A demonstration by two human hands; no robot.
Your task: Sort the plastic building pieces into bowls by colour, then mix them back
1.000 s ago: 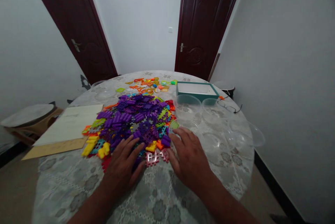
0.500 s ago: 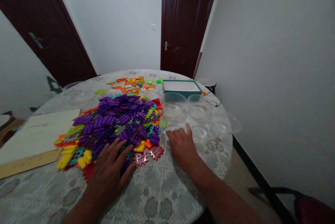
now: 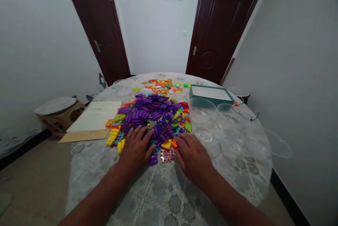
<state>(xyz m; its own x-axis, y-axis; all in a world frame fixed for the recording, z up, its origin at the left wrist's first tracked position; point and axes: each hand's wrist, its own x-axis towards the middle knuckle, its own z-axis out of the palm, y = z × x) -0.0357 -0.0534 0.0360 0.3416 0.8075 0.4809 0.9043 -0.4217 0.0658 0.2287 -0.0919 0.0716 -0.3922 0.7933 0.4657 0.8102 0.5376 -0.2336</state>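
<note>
A heap of plastic building pieces point(image 3: 155, 113), mostly purple, lies on the table before me. My left hand point(image 3: 136, 148) rests palm down on the heap's near edge, its fingers spread over purple pieces. At the near right edge, my right hand point(image 3: 191, 150) reaches onto the pieces with slightly bent fingers. Its thumb is apart from the other fingers, and the fingertips are partly hidden. Between the hands lie a pink window-shaped piece point(image 3: 167, 156), a yellow piece point(image 3: 166, 144) and a purple ribbed piece point(image 3: 153, 159). Another yellow piece point(image 3: 113, 137) sits left of my left hand.
Several clear plastic bowls point(image 3: 202, 108) stand at the right, near a green-rimmed box point(image 3: 211, 94) and a pair of glasses point(image 3: 246, 115). Small orange and yellow pieces point(image 3: 161, 86) lie farther back. A pale board point(image 3: 92, 117) is at the left, beyond it a stool point(image 3: 56, 108).
My right hand has moved from beside the clear bowls to the heap's near right edge. A purple ribbed piece now shows by my left thumb. The view has turned left.
</note>
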